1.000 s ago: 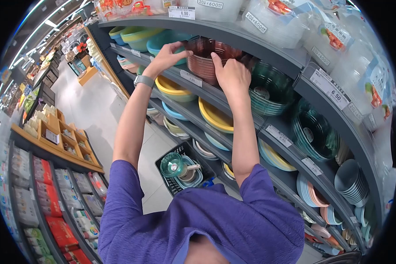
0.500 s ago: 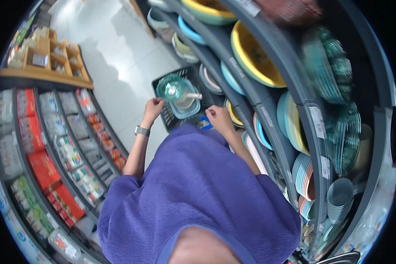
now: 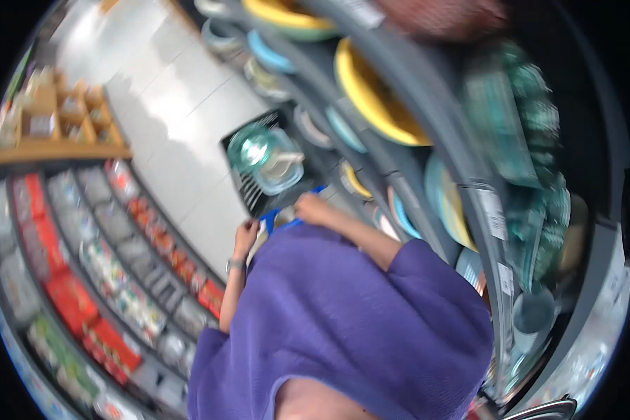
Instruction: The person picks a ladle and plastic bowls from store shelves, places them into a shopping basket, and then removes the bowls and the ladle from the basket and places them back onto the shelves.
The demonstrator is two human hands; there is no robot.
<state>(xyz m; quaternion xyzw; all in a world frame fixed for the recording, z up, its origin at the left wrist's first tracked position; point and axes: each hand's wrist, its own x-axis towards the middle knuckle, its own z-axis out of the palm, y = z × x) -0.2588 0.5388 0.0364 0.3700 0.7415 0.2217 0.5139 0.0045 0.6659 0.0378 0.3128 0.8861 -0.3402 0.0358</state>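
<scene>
A dark shopping basket [image 3: 243,187] rests on the floor in front of me. In it lie a clear green bowl [image 3: 248,148] and a light-blue tub [image 3: 287,183], with a pale handled item [image 3: 283,162] over the tub. At the basket's near side is a blue strip-like piece [image 3: 269,220], blurred, perhaps the basket's handle. My left hand [image 3: 246,234], fingers pinched together, is at the left end of this blue piece. My right hand [image 3: 313,209] is closed over its right part. The purple top hides what lies below the hands.
Shelves of nested basins, among them a yellow basin [image 3: 371,98], rise close on my right. Left of me runs a low shelf with red packs [image 3: 73,304] and other packaged goods. A wooden compartment display [image 3: 63,122] stands farther off, beside the tiled floor [image 3: 168,133].
Both hands have come down toward the near side of the basket and onto the blue piece, the right one moving left. The whole view has shifted slightly and blurred.
</scene>
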